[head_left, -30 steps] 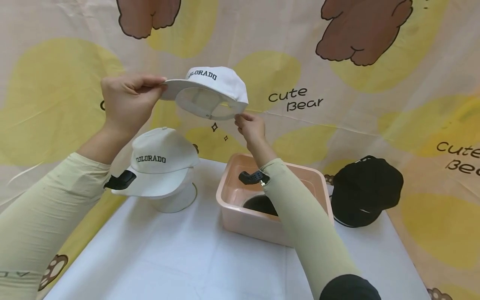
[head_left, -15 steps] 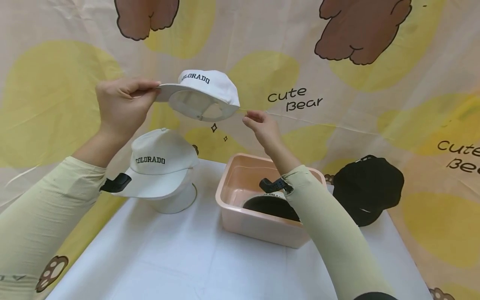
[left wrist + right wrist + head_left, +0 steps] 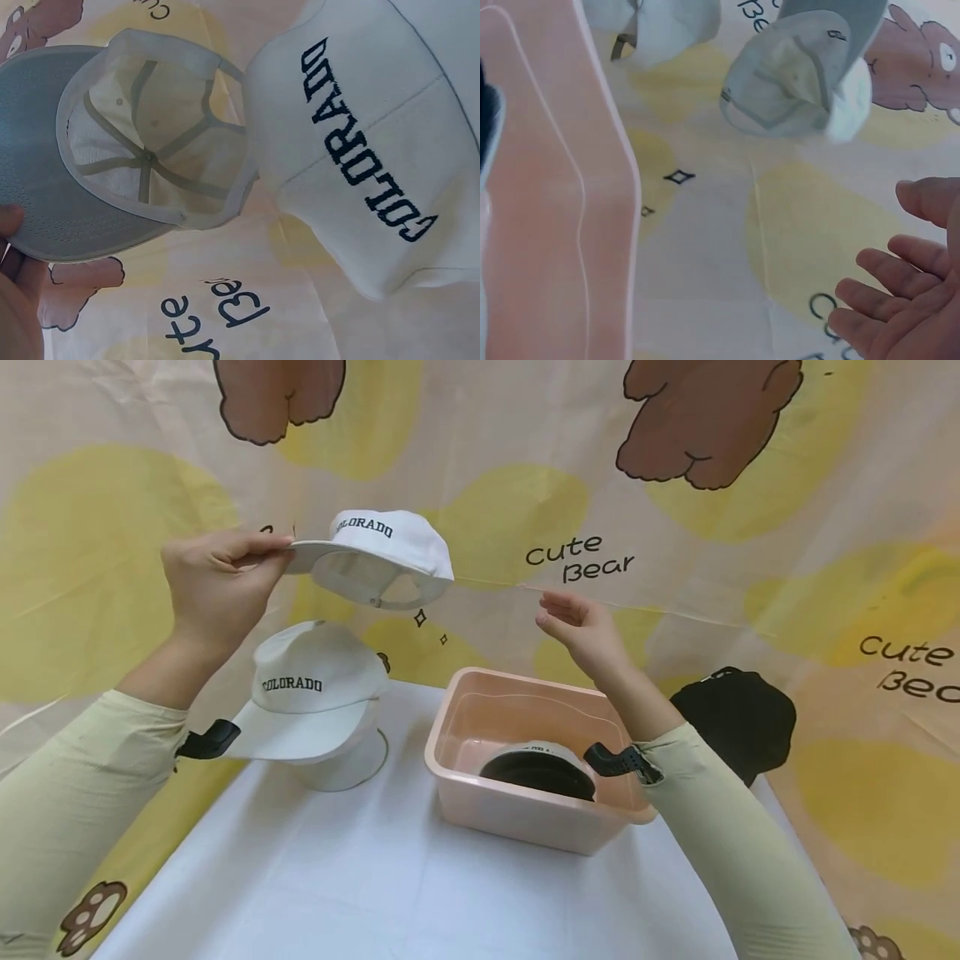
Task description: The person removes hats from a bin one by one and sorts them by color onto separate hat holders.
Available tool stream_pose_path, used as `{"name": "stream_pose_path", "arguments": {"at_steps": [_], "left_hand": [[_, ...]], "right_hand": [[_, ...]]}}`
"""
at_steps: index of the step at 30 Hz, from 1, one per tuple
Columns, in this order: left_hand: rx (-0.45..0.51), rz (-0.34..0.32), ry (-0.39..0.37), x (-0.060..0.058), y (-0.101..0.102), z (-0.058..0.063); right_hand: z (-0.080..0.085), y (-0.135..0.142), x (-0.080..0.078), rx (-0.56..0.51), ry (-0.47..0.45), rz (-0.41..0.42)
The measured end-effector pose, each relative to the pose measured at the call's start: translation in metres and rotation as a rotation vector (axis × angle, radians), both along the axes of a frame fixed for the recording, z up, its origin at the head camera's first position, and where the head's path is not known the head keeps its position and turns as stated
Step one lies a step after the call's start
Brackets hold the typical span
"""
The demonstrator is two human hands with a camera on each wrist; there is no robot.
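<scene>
In the head view my left hand (image 3: pixel 217 589) pinches the brim of a white baseball cap (image 3: pixel 393 539) lettered COLORADO, held up in the air with its hollow underside showing. The left wrist view shows the grey underside of that brim (image 3: pixel 45 150) under my thumb. Below it, a second white COLORADO cap (image 3: pixel 322 668) sits on a pale round stand (image 3: pixel 341 768). To the right my right hand (image 3: pixel 588 631) is apart from the held cap, its fingers loosely bent around nothing. In the right wrist view that hand (image 3: pixel 907 292) is spread, touching nothing.
A pink plastic bin (image 3: pixel 517 818) on the white table (image 3: pixel 360 885) holds another cap (image 3: pixel 536 772) with a dark underside. A black cap (image 3: pixel 742 718) lies right of the bin, partly behind my right arm. A bear-print cloth (image 3: pixel 480 427) hangs behind.
My right hand has let go of the held cap's back edge and moved right, over the bin. My left hand, with the cap, has shifted slightly left and down.
</scene>
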State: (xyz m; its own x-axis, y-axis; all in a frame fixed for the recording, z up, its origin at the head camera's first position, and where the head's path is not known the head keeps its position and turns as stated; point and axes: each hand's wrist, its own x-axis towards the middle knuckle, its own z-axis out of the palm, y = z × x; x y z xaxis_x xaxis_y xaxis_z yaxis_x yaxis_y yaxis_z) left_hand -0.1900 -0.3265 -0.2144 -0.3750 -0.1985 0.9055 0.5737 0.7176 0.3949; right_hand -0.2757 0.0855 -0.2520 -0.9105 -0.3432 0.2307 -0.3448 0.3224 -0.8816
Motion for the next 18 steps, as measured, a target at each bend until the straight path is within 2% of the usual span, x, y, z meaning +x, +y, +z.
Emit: {"name": "stream_pose_path", "arguments": {"at_steps": [7, 13, 18], "left_hand": [[-0.011, -0.003, 0.008, 0.002, -0.004, -0.005], [-0.055, 0.024, 0.018, 0.003, -0.007, -0.007], [-0.074, 0.034, 0.038, 0.009, -0.009, -0.014]], "right_hand": [[0.001, 0.034, 0.020, 0.108, 0.071, -0.002], [-0.011, 0.064, 0.037, 0.175, 0.103, -0.013], [-0.022, 0.088, 0.053, 0.275, 0.115, -0.060]]}}
